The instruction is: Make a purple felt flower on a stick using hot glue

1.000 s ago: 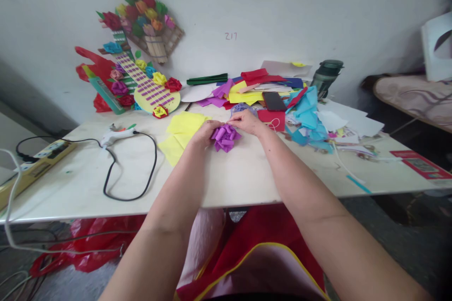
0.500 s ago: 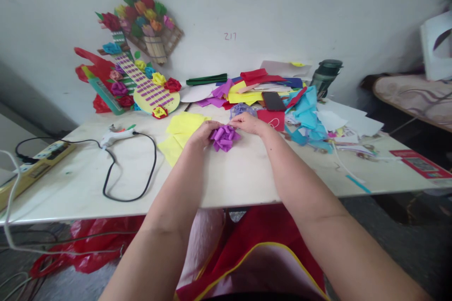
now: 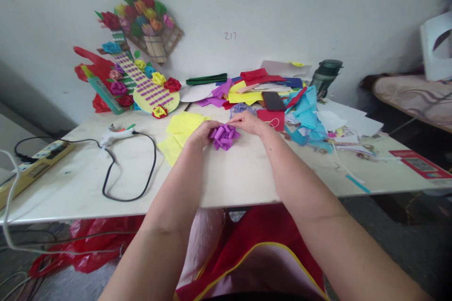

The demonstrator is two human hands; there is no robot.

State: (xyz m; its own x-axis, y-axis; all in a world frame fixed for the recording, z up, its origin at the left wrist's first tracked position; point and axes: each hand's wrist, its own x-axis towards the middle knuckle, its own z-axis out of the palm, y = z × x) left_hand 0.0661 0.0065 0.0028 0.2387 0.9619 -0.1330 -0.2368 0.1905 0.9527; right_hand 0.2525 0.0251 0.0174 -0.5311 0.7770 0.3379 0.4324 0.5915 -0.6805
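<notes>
Between my two hands is a purple paper flower [image 3: 225, 138] with curled, folded petals, held just over the white table [image 3: 240, 178]. My left hand [image 3: 204, 132] is closed on the flower's left side. At its upper right edge, the fingers of my right hand [image 3: 246, 122] are pinched on a petal. The fingertips are partly hidden behind the petals. Yellow crepe paper [image 3: 181, 131] lies beside my left hand, and a lavender ball-like bundle [image 3: 243, 109] sits just behind my right hand.
A white glue gun [image 3: 118, 137] with a looped black cord lies left, near a power strip [image 3: 38, 164]. Behind stand a flower-decorated paper guitar [image 3: 151, 89] and a green bottle [image 3: 325, 77]. Coloured paper [image 3: 247, 96], a phone [image 3: 273, 101] and blue crepe paper [image 3: 307, 115] lie at right.
Both hands stay in nearly the same place. The right fingers have shifted slightly left along the flower's upper edge, and the flower has tilted a little.
</notes>
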